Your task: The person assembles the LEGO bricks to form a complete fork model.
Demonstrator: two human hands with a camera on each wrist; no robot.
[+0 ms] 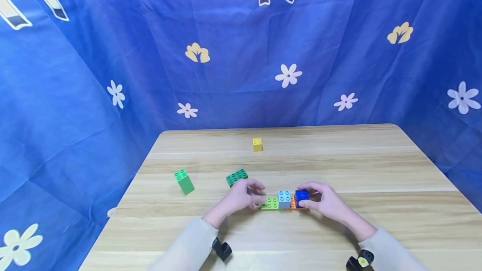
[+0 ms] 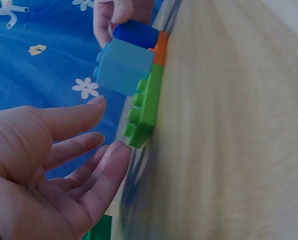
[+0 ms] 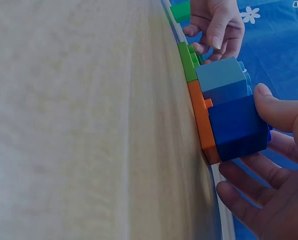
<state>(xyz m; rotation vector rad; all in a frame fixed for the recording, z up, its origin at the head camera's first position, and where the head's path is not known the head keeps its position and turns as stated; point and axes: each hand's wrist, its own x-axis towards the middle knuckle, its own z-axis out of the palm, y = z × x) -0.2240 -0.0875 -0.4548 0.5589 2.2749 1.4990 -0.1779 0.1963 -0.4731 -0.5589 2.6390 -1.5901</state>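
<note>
Right hand [image 1: 329,202]: grip pinches the dark blue brick [image 1: 301,195] (atop an orange plate [image 3: 203,122]).
Left hand [image 1: 242,195]: grip loose, fingertips at the lime plate [image 1: 270,203].

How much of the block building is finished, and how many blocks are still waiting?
Done: a light blue block sits on the lime green plate and orange plate. In hand: the right hand holds the dark blue block on the orange plate; the left hand touches the lime end. Waiting: yellow block, green block, dark green block.
</note>
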